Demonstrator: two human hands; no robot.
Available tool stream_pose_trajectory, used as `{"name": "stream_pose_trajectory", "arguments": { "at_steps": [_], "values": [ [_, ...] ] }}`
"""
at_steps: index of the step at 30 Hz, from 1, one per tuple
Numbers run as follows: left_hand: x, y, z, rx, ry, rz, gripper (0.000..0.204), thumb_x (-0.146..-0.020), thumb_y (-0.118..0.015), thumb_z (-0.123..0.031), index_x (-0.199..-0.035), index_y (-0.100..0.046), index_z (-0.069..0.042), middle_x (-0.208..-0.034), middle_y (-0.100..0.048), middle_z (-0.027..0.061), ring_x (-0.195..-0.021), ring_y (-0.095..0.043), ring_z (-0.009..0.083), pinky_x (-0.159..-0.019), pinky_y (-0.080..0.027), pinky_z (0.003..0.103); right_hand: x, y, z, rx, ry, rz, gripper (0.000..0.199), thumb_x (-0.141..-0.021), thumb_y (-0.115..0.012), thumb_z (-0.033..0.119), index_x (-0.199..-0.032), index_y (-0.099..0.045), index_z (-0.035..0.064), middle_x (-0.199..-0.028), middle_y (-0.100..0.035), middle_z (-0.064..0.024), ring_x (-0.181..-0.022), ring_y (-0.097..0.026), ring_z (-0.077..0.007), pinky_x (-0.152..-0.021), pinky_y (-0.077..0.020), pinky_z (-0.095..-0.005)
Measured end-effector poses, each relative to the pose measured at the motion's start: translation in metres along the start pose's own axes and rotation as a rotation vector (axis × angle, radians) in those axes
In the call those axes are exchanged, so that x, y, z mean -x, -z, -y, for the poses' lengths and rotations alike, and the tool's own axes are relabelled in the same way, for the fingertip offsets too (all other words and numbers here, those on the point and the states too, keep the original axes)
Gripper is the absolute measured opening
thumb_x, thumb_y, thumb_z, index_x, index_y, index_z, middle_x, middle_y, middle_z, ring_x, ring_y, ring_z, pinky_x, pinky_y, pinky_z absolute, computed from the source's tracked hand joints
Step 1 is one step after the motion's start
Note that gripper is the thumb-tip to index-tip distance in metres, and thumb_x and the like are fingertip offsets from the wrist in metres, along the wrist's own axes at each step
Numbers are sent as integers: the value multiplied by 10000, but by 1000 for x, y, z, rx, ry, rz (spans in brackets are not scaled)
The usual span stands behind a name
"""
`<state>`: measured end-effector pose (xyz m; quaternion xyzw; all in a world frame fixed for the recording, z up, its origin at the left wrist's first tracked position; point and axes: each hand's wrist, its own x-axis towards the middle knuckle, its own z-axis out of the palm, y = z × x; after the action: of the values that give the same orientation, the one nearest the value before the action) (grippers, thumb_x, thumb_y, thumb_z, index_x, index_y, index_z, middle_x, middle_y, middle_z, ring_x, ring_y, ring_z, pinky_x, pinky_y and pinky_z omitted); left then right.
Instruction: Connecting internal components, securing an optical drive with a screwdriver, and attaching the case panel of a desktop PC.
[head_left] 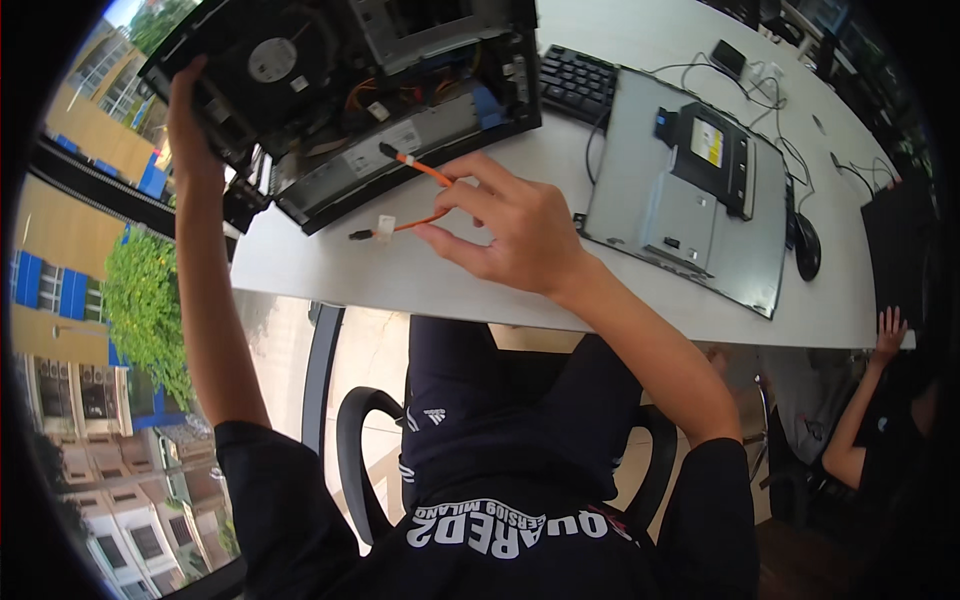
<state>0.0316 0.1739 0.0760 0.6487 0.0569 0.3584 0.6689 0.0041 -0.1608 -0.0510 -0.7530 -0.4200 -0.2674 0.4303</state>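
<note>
An opened black desktop computer case (440, 125) stands on the white table at the far left, its inside showing wires, a fan cover and metal brackets. My left hand (188, 120) grips its left edge, the thumb over the rim and the other fingers hidden. In front of the case, my right hand (515, 225) pinches a thin orange SATA cable (427, 173) bent into a loop. Both black plugs of the cable point left, away from the fingers; one is close before the case's metal strip. A small white tag hangs near the lower plug.
Right of the case lie a black keyboard (577, 88) and a grey metal panel (625, 165) with an optical drive (708, 150) on it. A mouse (807, 248) and loose cables sit farther right. Another person's hand (888, 333) touches a black panel (893, 250) at the table's right end.
</note>
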Motion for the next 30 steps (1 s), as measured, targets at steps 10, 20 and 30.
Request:
{"name": "stream_pose_trajectory", "arguments": {
  "at_steps": [10, 20, 30],
  "values": [
    [-16, 1, 5, 34, 61, -5, 494, -988, -580, -407, -1358, -607, -80, -1259, -664, 128, -1083, -697, 254, -889, -605, 395, 64, 165, -1, 637, -221, -93, 208, -762, -853, 223, -862, -739, 81, -967, -703, -54, -853, -656, -246, -749, -494, -369],
    [-27, 3, 24, -48, -162, 128, 421, -957, -645, -387, -1274, -662, -111, -1146, -681, 73, -955, -686, 197, -810, -567, 312, 92, 229, -23, 887, -476, -104, 182, -888, -769, 177, -965, -735, 15, -984, -736, -97, -939, -682, -269, -864, -510, -362],
    [22, -6, -17, -194, -128, 108, 485, -940, -616, -445, -1196, -655, -36, -1047, -676, 80, -950, -601, 180, -830, -460, 329, 87, 204, -48, 907, -603, 14, 255, -941, -719, 250, -1079, -732, 37, -1209, -706, -129, -1134, -657, -295, -982, -485, -369]
  ]
}}
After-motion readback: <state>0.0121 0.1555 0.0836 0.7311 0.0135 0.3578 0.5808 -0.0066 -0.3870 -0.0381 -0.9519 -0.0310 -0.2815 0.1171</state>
